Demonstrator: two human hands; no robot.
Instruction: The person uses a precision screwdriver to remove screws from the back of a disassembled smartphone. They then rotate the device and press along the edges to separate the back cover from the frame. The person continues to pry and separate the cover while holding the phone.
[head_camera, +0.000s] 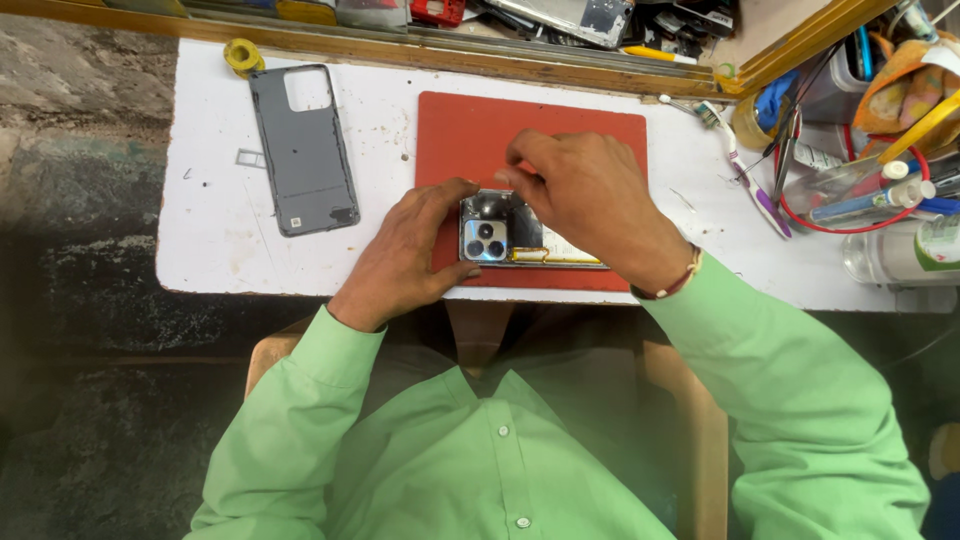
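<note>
— Hands first: what are they doing?

— Left hand (405, 250) lies on the near left end of the opened phone (530, 240), thumb stretched along its top edge, fingers pressed flat beside the camera block. Right hand (590, 195) arches over the phone's middle, thumb and forefinger pinched together just above it; whatever they pinch is too small to tell.

— Where does the phone lie?

— Face down on a red mat (470, 130), near the mat's front edge, with its back removed and its insides bare. The grey back cover (303, 150) lies well apart to the left on the white tabletop (220, 230), a small pale sticker in its near corner.

— Any packages or labels?

— At the right edge a clear bottle (905, 255) lies on its side with a green-and-white label. Near it sit a clear tube with a white cap (870, 195), a looped red cable (850, 225) and a toothbrush (735, 160). A yellow tape roll (243, 55) sits at the far left corner.

— And the surroundings?

— The tabletop is scuffed and speckled, with a wooden rail (420, 55) along its back, cluttered parts beyond, and dark rough floor below.
</note>
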